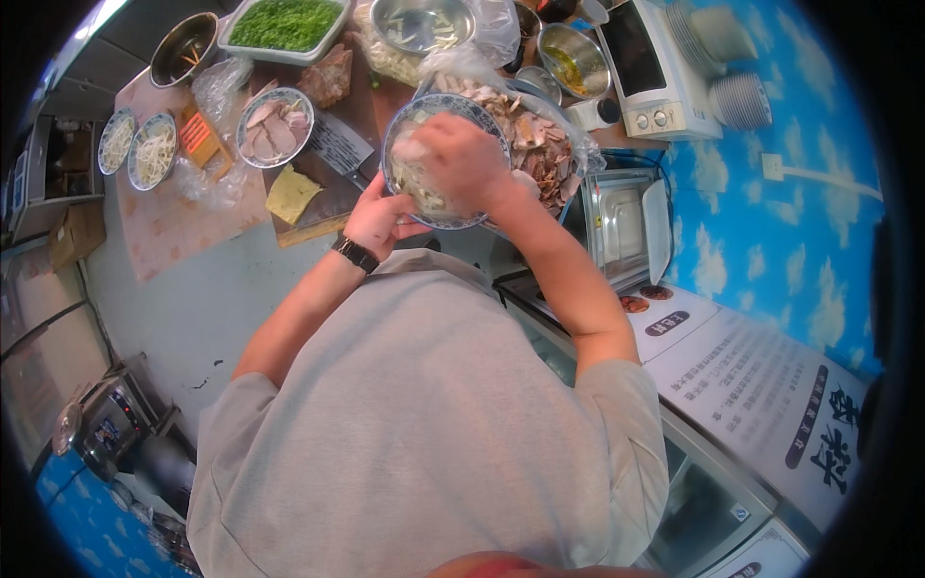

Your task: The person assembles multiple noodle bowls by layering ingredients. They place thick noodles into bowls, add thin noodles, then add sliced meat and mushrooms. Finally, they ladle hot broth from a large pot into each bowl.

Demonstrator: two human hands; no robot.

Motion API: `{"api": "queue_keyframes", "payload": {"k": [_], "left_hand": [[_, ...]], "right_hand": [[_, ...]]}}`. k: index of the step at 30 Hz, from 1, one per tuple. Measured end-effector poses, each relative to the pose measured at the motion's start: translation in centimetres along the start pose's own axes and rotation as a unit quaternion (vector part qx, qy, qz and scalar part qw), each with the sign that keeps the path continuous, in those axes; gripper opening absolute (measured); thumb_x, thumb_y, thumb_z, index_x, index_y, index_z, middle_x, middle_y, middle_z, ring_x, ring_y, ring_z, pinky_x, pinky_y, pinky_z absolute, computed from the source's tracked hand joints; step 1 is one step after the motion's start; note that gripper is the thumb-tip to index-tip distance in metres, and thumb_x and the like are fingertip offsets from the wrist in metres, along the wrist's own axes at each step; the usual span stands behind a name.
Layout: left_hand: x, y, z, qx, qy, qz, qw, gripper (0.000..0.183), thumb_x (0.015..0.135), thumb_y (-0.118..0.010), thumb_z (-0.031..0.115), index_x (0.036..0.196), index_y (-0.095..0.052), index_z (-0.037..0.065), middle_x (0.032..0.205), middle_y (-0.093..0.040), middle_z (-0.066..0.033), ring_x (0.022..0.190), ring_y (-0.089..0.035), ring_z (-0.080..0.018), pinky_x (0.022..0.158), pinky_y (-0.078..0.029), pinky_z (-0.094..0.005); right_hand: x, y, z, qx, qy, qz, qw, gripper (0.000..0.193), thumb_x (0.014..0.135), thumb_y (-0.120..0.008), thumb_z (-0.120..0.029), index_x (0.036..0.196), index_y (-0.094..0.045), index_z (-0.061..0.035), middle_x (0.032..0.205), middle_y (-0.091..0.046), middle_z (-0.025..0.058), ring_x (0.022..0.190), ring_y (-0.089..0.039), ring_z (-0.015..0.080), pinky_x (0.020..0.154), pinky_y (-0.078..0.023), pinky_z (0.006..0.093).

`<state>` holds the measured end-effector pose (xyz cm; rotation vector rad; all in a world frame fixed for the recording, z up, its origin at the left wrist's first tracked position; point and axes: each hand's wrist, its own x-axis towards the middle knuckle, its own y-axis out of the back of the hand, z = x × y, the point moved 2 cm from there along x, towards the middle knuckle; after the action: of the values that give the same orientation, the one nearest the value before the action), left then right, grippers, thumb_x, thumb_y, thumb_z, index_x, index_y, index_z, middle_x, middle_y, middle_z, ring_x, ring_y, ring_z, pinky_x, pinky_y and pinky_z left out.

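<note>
My left hand [376, 217] is closed on the near left rim of a blue-patterned white bowl [453, 99], thumb at the edge. Inside lie pale shredded or sliced food pieces [427, 188]. My right hand [462, 159] reaches into this bowl with curled fingers, pale pieces at the fingertips. Just behind and to the right, a plastic-lined container holds chopped cooked meat [554, 164]. Left of the bowl, a cleaver [339, 144] lies on a dark cutting board [332, 197], beside a yellowish folded cloth or sheet [292, 196].
A bowl of sliced meat [277, 128] and two bowls of sprouts [152, 152] stand to the left. Farther back are a tray of chopped greens [285, 25], a metal bowl of pale strips [424, 24] and another metal bowl [575, 60]. A microwave [655, 72] with stacked plates [740, 101] stands right.
</note>
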<state>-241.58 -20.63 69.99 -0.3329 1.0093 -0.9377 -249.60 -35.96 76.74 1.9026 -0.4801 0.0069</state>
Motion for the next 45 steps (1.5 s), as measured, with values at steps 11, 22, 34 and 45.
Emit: {"api": "queue_keyframes", "payload": {"k": [11, 22, 34, 45], "left_hand": [[-0.4, 1.5, -0.1, -0.038, -0.008, 0.009, 0.999, 0.058, 0.085, -0.052, -0.014, 0.14, -0.046, 0.004, 0.13, -0.063, -0.0176, 0.11, -0.07, -0.0356, 0.086, -0.064, -0.0549], [-0.8, 5.3, -0.6, -0.014, 0.008, 0.014, 1.0, 0.064, 0.083, -0.054, -0.004, 0.146, -0.044, 0.003, 0.14, -0.06, -0.0157, 0.12, -0.066, -0.0326, 0.09, -0.065, -0.0481], [-1.1, 6.6, -0.9, -0.051, -0.004, 0.017, 0.999, 0.065, 0.084, -0.055, -0.004, 0.147, -0.044, 0.003, 0.14, -0.06, -0.016, 0.119, -0.066, -0.034, 0.091, -0.064, -0.0486], [-1.5, 5.9, -1.2, -0.035, -0.014, 0.025, 0.999, 0.064, 0.085, -0.057, -0.003, 0.148, -0.044, -0.001, 0.145, -0.057, -0.0183, 0.128, -0.06, -0.0357, 0.106, -0.055, -0.0531]], "right_hand": [[-4.3, 6.1, 13.9, 0.471, -0.344, 0.084, 0.808, 0.028, 0.102, -0.069, -0.027, 0.12, -0.069, -0.0046, 0.097, -0.07, 0.0007, 0.075, -0.06, 0.0054, 0.059, -0.046, 0.0232], [-11.1, 3.8, 24.1, 0.201, -0.408, 0.071, 0.888, 0.039, 0.087, -0.078, -0.042, 0.098, -0.077, -0.0041, 0.081, -0.075, 0.0071, 0.073, -0.069, 0.0182, 0.07, -0.056, 0.0358], [-20.9, -0.6, 18.8, 0.109, -0.274, 0.125, 0.947, 0.066, 0.08, -0.087, -0.038, 0.132, -0.056, -0.0123, 0.122, -0.063, 0.0159, 0.115, -0.059, 0.0364, 0.101, -0.047, 0.0436], [-21.3, -2.3, 18.4, 0.045, -0.177, 0.098, 0.978, 0.066, 0.072, -0.085, -0.027, 0.131, -0.057, -0.0155, 0.127, -0.05, 0.0098, 0.118, -0.056, 0.0339, 0.095, -0.053, 0.0427]]}}
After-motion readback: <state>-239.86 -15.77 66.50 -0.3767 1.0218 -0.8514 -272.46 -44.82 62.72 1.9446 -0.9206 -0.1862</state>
